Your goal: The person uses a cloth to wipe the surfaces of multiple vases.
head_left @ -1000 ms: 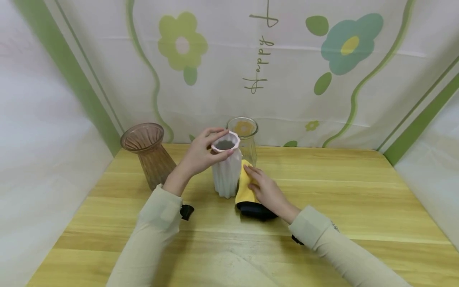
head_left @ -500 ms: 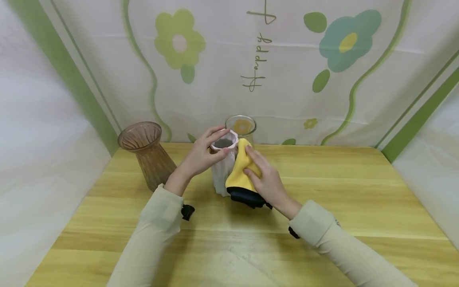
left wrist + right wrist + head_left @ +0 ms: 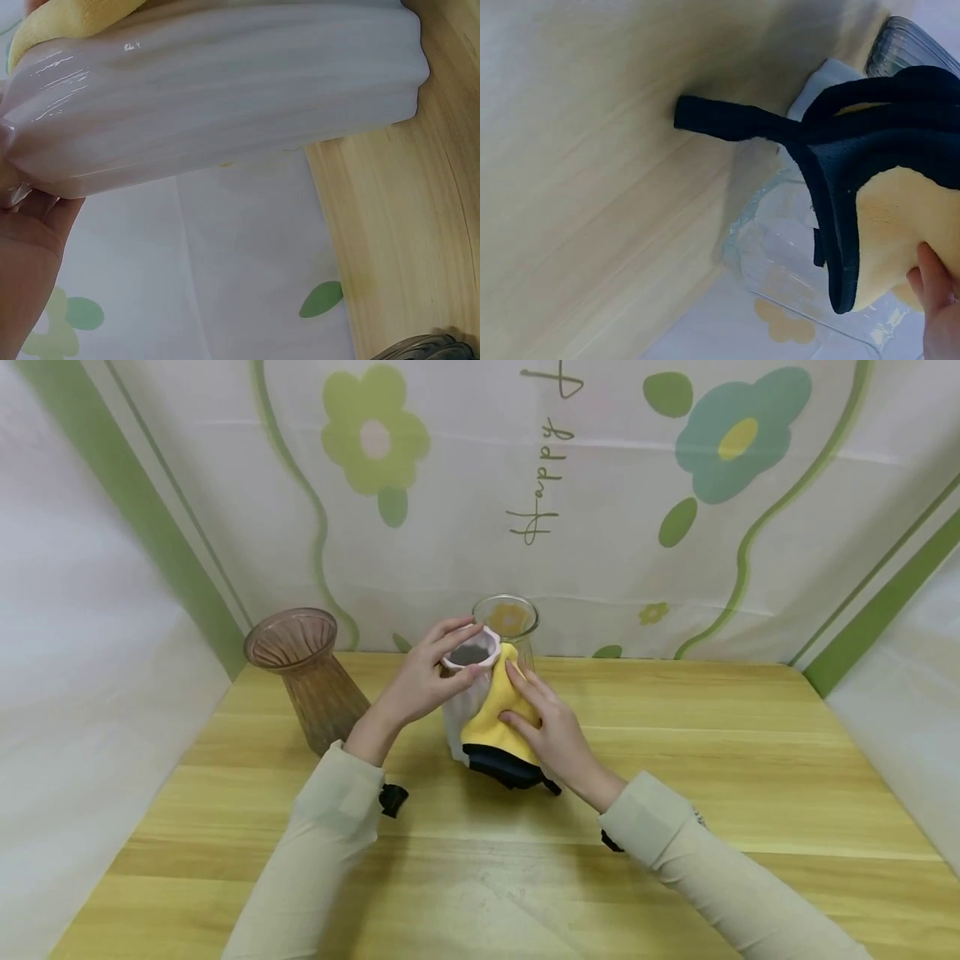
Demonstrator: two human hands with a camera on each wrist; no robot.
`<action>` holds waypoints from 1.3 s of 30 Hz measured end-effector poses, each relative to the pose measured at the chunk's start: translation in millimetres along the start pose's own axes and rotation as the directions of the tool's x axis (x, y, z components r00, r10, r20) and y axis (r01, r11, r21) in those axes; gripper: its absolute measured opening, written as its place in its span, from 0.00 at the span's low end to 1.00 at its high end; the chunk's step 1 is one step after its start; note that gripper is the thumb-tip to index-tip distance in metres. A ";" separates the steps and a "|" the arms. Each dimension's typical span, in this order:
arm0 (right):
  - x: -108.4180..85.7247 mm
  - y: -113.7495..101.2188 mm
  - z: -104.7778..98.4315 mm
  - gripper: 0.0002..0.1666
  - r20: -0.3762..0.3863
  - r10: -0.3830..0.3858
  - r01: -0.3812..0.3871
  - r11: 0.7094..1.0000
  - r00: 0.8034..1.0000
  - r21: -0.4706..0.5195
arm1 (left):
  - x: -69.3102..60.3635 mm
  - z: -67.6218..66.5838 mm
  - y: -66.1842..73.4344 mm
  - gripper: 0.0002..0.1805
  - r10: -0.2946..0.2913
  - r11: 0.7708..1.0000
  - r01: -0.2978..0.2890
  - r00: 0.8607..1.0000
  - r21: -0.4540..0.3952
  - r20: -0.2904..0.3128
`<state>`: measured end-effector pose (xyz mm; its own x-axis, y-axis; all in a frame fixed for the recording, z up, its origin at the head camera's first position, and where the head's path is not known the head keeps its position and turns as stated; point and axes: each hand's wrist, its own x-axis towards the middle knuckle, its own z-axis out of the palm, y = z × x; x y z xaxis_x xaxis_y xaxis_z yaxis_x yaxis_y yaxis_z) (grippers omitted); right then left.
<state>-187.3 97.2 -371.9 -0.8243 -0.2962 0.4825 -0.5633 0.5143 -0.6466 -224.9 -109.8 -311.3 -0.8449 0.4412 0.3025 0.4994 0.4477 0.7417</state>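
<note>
A white fluted vase [image 3: 454, 714] with a scalloped rim stands on the wooden table in the head view; its ribbed side [image 3: 225, 90] fills much of the left wrist view. My left hand [image 3: 420, 683] grips the vase at its rim, thumb and fingers on either side. Pinched in my right hand [image 3: 558, 735] is a yellow cloth [image 3: 501, 706] with black edging. It lies against the right side of the vase and covers part of it. In the right wrist view the cloth's black edging [image 3: 840, 225] and a strap show, with fingertips on the yellow face.
A clear glass vase [image 3: 529, 647] stands right behind the white one, partly hidden. To the left is a brown ribbed glass vase [image 3: 318, 693] with a flared mouth. A printed curtain [image 3: 600, 568] hangs at the table's [image 3: 712, 760] back edge.
My right hand has lifted the yellow cloth upward and leftward along the white vase, so it now reaches near the rim. My left hand has kept its grip on the rim.
</note>
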 end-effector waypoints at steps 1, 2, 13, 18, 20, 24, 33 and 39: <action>-0.3 0.7 0.1 0.38 -0.003 -0.009 0.009 1.000 1.000 -0.002 | -0.1 -0.1 0.0 0.32 0.000 1.000 0.000 1.000 -0.003 -0.001; -0.6 1.6 0.4 0.38 -0.007 -0.020 0.020 1.000 1.000 -0.009 | -0.3 -0.3 0.2 0.32 0.000 1.000 0.000 1.000 -0.003 -0.001; -8.3 12.6 6.3 0.39 -0.084 -0.208 0.194 0.970 0.975 -0.148 | -0.1 0.7 -1.8 0.32 0.003 1.000 -0.003 1.000 -0.021 0.009; -12.0 16.7 5.1 0.38 -0.057 -0.215 0.204 0.967 0.975 -0.156 | -0.3 0.7 -2.3 0.32 0.002 1.000 -0.002 1.000 -0.018 0.004; -14.7 19.2 4.7 0.38 -0.032 -0.197 0.189 0.968 0.980 -0.164 | -0.1 1.0 -2.0 0.31 -0.009 1.000 0.009 1.000 -0.019 0.001; -19.4 23.7 4.4 0.37 0.018 -0.146 0.147 0.972 0.989 -0.181 | 0.3 1.4 -0.4 0.32 -0.036 0.999 0.036 0.999 -0.036 -0.001; -23.6 27.4 2.4 0.35 0.133 -0.054 0.081 0.975 0.990 -0.208 | -2.0 -1.4 0.6 0.34 -0.037 0.999 0.037 0.999 -0.014 -0.002; -27.5 30.3 1.1 0.35 0.259 0.059 0.022 0.954 0.964 -0.299 | -2.7 -1.5 0.7 0.44 -0.028 1.000 0.028 1.000 0.010 -0.002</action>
<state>-181.7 120.1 -405.4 -0.8427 -0.4633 0.2741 -0.5383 0.7248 -0.4301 -222.6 -111.8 -310.7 -0.8588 0.4269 0.2832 0.4776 0.4671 0.7441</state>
